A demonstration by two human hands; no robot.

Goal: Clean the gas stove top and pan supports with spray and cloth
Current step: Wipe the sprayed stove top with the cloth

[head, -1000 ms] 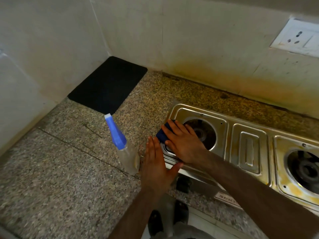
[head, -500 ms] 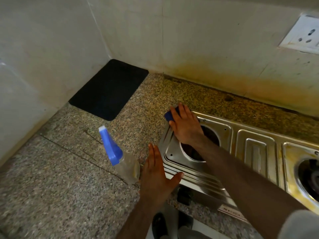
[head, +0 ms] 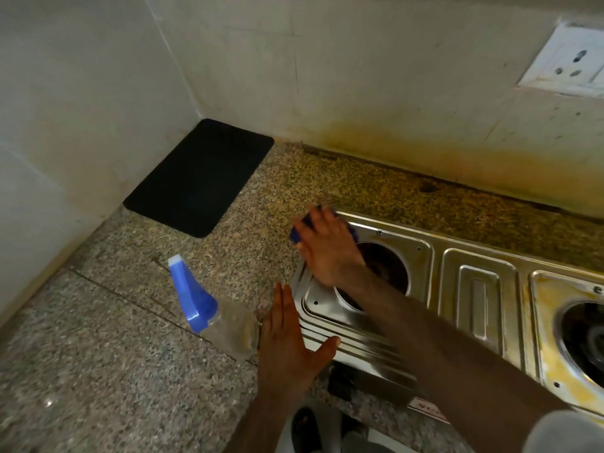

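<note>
A steel gas stove sits on the granite counter with its pan supports off. My right hand presses a blue cloth flat on the stove's far left corner, beside the left burner hole; most of the cloth is hidden under my fingers. My left hand lies flat with straight fingers against the stove's left front edge, thumb on the steel. A clear spray bottle with a blue trigger head stands just left of my left hand.
A black mat lies in the counter's back left corner against the walls. The right burner area has yellow grime. A black stove knob shows at the front. A wall socket is at upper right.
My right hand slid the blue cloth from the left burner's front left to the stove's far left corner. My left hand and the spray bottle stayed put.
</note>
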